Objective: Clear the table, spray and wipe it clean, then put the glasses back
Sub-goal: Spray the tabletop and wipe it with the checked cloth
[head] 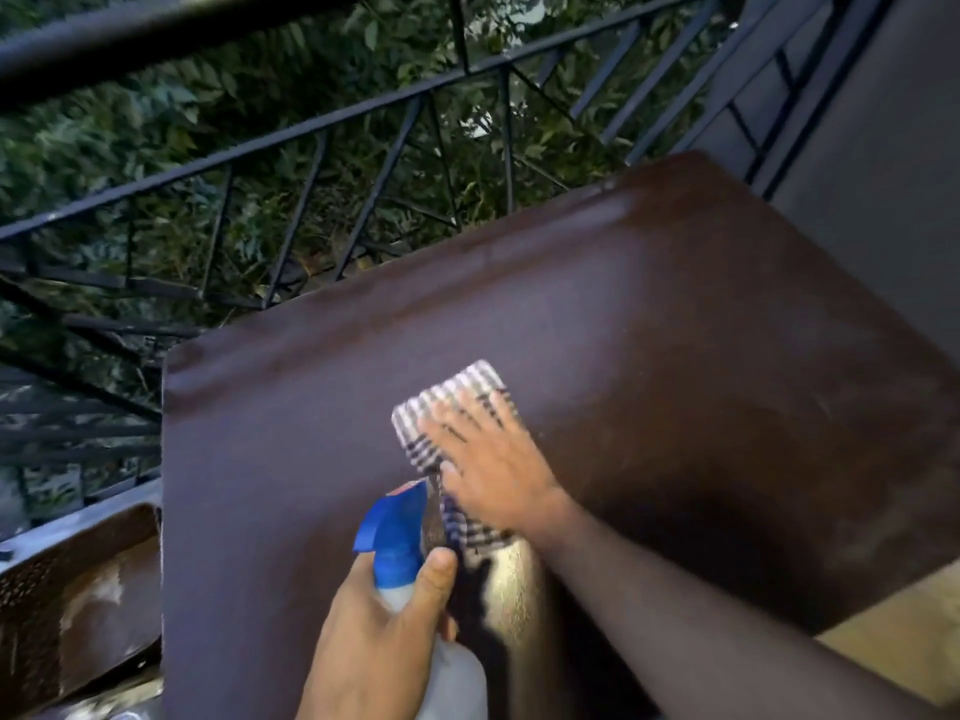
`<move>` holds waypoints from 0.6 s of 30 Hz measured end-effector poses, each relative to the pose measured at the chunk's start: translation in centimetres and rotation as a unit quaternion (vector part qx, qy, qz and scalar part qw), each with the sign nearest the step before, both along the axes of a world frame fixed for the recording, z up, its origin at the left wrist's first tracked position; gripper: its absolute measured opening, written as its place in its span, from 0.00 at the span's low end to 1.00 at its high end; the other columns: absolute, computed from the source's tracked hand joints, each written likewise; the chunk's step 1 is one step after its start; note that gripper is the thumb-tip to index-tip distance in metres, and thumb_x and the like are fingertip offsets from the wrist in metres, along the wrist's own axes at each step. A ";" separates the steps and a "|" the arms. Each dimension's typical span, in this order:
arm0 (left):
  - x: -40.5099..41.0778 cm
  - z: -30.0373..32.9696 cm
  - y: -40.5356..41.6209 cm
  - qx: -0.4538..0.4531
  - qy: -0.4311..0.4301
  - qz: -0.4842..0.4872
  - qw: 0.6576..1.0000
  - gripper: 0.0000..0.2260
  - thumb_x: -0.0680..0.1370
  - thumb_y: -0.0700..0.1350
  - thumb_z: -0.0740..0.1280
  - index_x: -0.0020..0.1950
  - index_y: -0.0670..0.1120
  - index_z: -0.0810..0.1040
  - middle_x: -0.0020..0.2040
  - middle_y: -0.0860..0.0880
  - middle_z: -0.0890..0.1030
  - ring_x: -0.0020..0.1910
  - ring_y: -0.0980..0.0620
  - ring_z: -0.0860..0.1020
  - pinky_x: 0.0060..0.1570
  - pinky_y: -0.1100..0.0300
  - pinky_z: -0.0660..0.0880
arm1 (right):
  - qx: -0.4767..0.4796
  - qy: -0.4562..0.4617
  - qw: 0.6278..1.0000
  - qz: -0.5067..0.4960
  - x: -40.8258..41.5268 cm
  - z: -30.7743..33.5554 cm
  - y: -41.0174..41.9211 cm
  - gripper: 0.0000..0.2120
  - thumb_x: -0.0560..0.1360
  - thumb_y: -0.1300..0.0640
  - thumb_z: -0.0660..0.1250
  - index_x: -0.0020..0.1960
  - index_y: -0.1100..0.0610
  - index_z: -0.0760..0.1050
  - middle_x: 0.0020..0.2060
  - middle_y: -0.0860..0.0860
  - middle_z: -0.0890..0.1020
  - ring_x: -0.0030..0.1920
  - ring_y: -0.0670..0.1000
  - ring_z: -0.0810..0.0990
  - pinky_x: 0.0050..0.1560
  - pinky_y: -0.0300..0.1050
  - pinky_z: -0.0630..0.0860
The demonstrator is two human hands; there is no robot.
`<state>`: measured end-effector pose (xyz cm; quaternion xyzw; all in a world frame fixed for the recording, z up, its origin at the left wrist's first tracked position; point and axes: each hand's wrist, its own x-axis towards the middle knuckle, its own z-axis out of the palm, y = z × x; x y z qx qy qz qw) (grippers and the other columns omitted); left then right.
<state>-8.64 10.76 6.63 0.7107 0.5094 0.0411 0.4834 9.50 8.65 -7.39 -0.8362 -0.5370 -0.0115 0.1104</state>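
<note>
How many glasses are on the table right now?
0. The brown table shows only the checked cloth under the right hand; the left hand holds the spray bottle over its near edge. Glasses may sit out of frame.

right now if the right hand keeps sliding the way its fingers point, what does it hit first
Nothing on the table: past the right hand and checked cloth lies bare tabletop to the far edge, then the railing.

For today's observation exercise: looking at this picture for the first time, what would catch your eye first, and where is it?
The right hand lies flat on a checked cloth near the middle of the dark brown table. Just below it, the left hand grips a spray bottle with a bright blue nozzle. Behind the table runs a black metal railing with green leaves beyond.
</note>
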 end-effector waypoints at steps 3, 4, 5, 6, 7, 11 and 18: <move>-0.9 -0.4 0.9 -0.008 0.006 -0.031 0.999 0.12 0.75 0.56 0.69 0.43 0.47 0.80 0.32 0.55 0.85 0.30 0.64 0.80 0.35 0.62 0.69 | -0.043 0.051 0.998 -0.024 -1.5 -0.7 -0.1 0.31 0.78 0.46 0.56 0.80 0.50 0.57 0.80 0.51 0.61 0.81 0.56 0.53 0.79 0.63 0.46; -1.2 -0.3 1.2 -0.006 0.009 -0.044 0.999 0.12 0.76 0.56 0.69 0.44 0.47 0.80 0.32 0.55 0.85 0.30 0.64 0.80 0.36 0.61 0.69 | -0.034 0.042 0.998 -0.022 -3.0 -1.1 -0.9 0.31 0.79 0.46 0.54 0.80 0.50 0.55 0.81 0.50 0.58 0.81 0.56 0.50 0.79 0.63 0.44; -1.3 0.0 1.5 -0.005 0.015 -0.051 0.999 0.12 0.76 0.56 0.69 0.44 0.47 0.80 0.32 0.55 0.85 0.30 0.65 0.80 0.36 0.61 0.69 | -0.004 0.050 0.999 -0.014 -4.6 -1.0 -1.3 0.31 0.79 0.46 0.53 0.80 0.51 0.55 0.81 0.50 0.57 0.81 0.56 0.48 0.79 0.63 0.43; -1.3 0.0 1.8 -0.008 0.013 -0.050 0.999 0.12 0.76 0.56 0.69 0.44 0.47 0.80 0.32 0.55 0.85 0.30 0.66 0.80 0.36 0.61 0.69 | 0.017 0.048 0.999 0.011 -6.5 -1.1 -2.1 0.30 0.79 0.48 0.55 0.79 0.52 0.57 0.81 0.51 0.58 0.81 0.56 0.48 0.79 0.63 0.43; -1.4 0.0 2.0 -0.006 0.015 -0.060 0.998 0.11 0.76 0.55 0.69 0.44 0.48 0.80 0.32 0.57 0.85 0.30 0.67 0.79 0.36 0.62 0.68 | 0.053 0.049 0.997 0.041 -8.9 -1.8 -2.9 0.29 0.79 0.50 0.56 0.79 0.53 0.58 0.80 0.52 0.59 0.81 0.57 0.49 0.79 0.63 0.44; -1.3 0.1 2.3 -0.002 0.013 -0.103 0.995 0.10 0.76 0.54 0.69 0.45 0.48 0.80 0.32 0.57 0.85 0.32 0.68 0.79 0.35 0.64 0.67 | 0.073 0.195 0.977 0.052 -15.7 -3.8 -6.9 0.25 0.85 0.58 0.54 0.81 0.51 0.56 0.81 0.51 0.55 0.81 0.50 0.51 0.80 0.56 0.48; -1.8 0.5 1.0 -0.008 0.020 -0.168 0.986 0.11 0.75 0.55 0.69 0.45 0.48 0.80 0.31 0.57 0.84 0.28 0.64 0.80 0.35 0.62 0.69 | 0.043 0.029 0.998 -0.027 -10.9 -2.1 -12.0 0.28 0.75 0.54 0.60 0.75 0.53 0.68 0.75 0.52 0.70 0.80 0.58 0.55 0.78 0.65 0.50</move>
